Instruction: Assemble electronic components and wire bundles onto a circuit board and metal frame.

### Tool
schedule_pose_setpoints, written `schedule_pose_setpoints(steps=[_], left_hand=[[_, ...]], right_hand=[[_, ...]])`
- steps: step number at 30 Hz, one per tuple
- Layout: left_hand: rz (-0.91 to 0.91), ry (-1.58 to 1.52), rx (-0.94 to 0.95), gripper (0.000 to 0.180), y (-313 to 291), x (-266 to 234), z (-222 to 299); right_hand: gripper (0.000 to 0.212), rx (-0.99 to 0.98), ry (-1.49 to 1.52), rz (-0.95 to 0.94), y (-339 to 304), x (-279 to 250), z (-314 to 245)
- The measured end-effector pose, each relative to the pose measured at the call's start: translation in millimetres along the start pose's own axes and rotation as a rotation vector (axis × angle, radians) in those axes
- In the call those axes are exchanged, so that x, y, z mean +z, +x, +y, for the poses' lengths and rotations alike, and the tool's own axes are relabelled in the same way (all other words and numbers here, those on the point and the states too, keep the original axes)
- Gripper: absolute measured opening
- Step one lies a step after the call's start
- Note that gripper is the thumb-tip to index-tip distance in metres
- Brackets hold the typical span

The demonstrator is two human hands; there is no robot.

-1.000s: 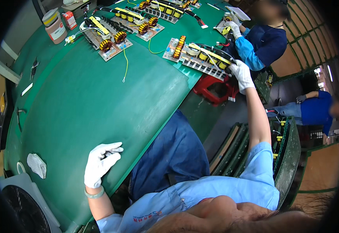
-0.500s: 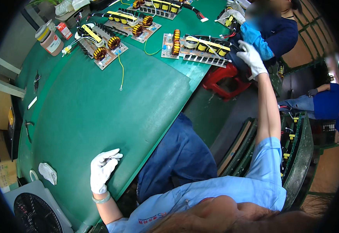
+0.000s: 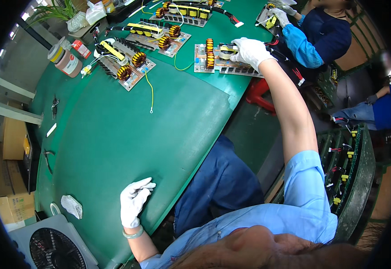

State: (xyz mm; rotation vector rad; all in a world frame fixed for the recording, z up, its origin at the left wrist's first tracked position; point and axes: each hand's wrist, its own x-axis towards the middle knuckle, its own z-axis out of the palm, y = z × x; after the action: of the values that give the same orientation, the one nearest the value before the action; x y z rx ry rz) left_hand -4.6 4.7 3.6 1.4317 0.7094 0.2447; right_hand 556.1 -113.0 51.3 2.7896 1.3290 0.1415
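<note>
My right hand (image 3: 251, 53), in a white glove, reaches to the far edge of the table. Its fingers close over the yellow-wrapped parts of a circuit board (image 3: 200, 63) and hide much of them. Two black-and-yellow wound coils (image 3: 210, 54) stand on that board's left end. My left hand (image 3: 133, 201), also gloved, rests on the green table mat (image 3: 128, 134) near the front edge. It is empty, with loosely bent fingers and a gap toward the thumb. Left of the gripped board lies another circuit board (image 3: 135, 77) with a yellow-green ring-ended wire (image 3: 151, 94).
More boards (image 3: 184, 15) lie at the back. A co-worker's gloved hand (image 3: 280, 18) handles a board (image 3: 267, 18) at far right. A fan (image 3: 54, 249), crumpled white cloth (image 3: 72, 206), pliers (image 3: 48, 159) and a jar (image 3: 67, 62) line the left side. Racks (image 3: 361, 179) stand right.
My right hand has moved left from beyond the board's right end onto the board, its fingers closing over it. My left hand stays on the mat. The whole view has shifted slightly.
</note>
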Motion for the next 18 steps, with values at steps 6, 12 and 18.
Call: schedule_pose_setpoints(steps=[6, 12, 18], left_hand=[[-0.028, -0.026, -0.006, 0.035, 2, -2, 0], [-0.039, -0.03, -0.011, 0.035, -5, -9, 4], [-0.075, -0.001, 0.057, 0.033, 9, 5, 18]], right_hand=[[0.051, 0.005, -0.058, 0.073, -11, 2, 0], [0.057, 0.082, -0.088, 0.081, -12, 2, 3], [0.045, 0.202, -0.059, 0.249, -11, 21, 30]])
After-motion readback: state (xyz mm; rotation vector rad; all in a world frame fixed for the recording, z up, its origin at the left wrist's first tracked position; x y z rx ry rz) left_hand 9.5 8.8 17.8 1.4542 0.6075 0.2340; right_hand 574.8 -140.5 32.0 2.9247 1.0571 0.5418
